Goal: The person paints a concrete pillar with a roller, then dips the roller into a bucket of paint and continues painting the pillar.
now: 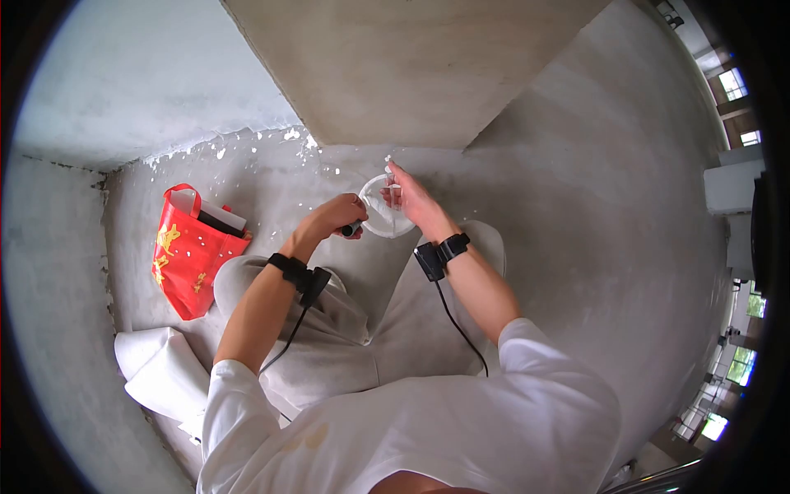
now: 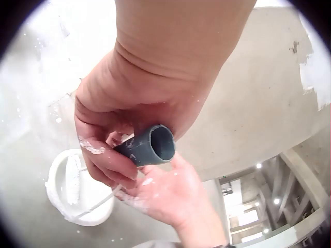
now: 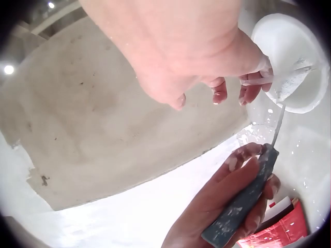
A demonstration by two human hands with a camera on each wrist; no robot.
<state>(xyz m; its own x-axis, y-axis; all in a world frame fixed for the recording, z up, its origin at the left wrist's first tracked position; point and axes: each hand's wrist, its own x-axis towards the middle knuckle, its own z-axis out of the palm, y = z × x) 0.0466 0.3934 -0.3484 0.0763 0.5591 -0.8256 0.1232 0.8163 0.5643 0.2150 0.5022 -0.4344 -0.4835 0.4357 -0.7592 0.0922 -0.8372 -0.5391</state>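
Observation:
My left hand [image 1: 341, 216] grips a dark blue-grey, paste-smeared handle [image 3: 240, 204] with a hollow round end [image 2: 163, 143]. A thin metal rod [image 3: 278, 126] runs from it toward a round white bucket [image 1: 387, 233]. Inside the bucket [image 2: 54, 199] lies a white, paste-coated roller-like piece [image 2: 73, 178]; its exact form is unclear. My right hand [image 1: 415, 203] is at the bucket's right rim, fingers bent around a thin pale strip [image 3: 256, 81]. White paste marks both hands. In the left wrist view, the right hand's [image 2: 173, 199] fingertips are partly hidden behind the left hand.
To the left on the concrete floor [image 1: 576, 272] stands a red bag [image 1: 193, 259] with items in it. White sheet-like material [image 1: 164, 375] lies by the left wall. A large beige panel [image 1: 411, 74] rises beyond the bucket, and white splashes dot the floor.

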